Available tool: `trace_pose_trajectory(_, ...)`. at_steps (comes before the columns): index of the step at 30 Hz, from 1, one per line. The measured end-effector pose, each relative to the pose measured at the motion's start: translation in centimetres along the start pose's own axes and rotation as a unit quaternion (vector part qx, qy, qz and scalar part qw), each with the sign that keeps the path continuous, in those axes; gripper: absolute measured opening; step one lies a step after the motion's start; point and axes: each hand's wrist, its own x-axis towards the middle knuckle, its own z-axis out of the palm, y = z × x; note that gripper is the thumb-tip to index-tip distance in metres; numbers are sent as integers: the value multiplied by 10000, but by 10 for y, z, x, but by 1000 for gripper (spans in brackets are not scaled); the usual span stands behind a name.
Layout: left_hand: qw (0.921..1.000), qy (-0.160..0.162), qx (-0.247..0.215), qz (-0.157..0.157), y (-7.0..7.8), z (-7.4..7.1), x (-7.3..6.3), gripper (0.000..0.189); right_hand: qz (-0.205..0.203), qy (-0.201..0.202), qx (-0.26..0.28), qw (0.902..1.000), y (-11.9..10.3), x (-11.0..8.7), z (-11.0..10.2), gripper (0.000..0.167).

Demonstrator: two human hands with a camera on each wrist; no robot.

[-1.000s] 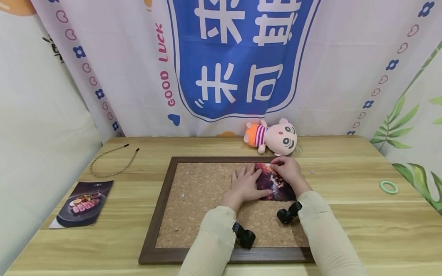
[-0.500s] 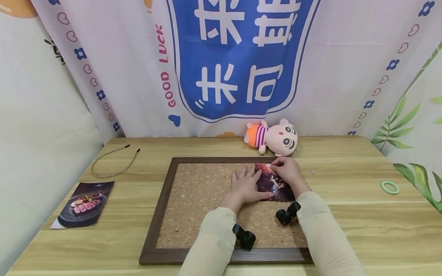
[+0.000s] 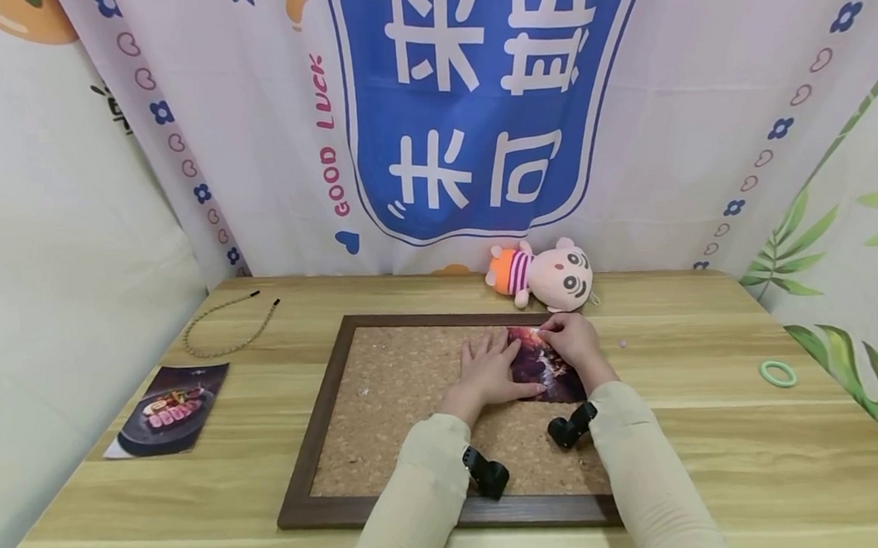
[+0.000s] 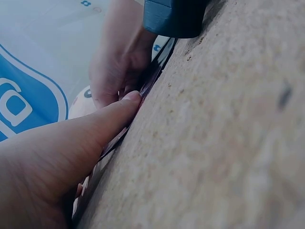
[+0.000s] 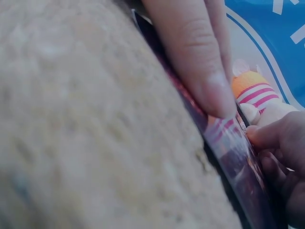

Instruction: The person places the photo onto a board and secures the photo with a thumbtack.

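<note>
A dark red and purple photo lies on the upper right part of a cork board with a brown frame. My left hand presses it down, fingers spread over its left edge and the board, thumb on the picture; the thumb also shows in the right wrist view. With curled fingers, my right hand pinches at the photo's upper part; whatever tiny item is between the fingertips is hidden. In the left wrist view, the photo is seen edge-on beneath both hands.
On the left of the table lie another photo of a plated dish and a braided cord. A plush toy rests behind the board. To the right are a tiny pinkish piece and a green ring.
Both hands keep their places on the photo. The head view has tilted very slightly; nothing else visibly differs.
</note>
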Motion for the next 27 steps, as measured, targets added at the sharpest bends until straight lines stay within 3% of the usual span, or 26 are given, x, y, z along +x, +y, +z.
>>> trace_pose_trajectory(13, 10000, -14, 34, -20, 0, 1, 0, 85, -148, 74, -58, 9998, 0, -2, 4, 11)
trace_pose_trajectory(19, 10000, -60, 1, 16, 0, 0, -2, 84, -82, 239, 112, 9996, 4, -5, 6, 17)
trace_pose_trajectory(27, 10000, 6, -41, -6, 0, -3, -4, 84, -252, 404, 325, 9983, 4, -4, 8, 12)
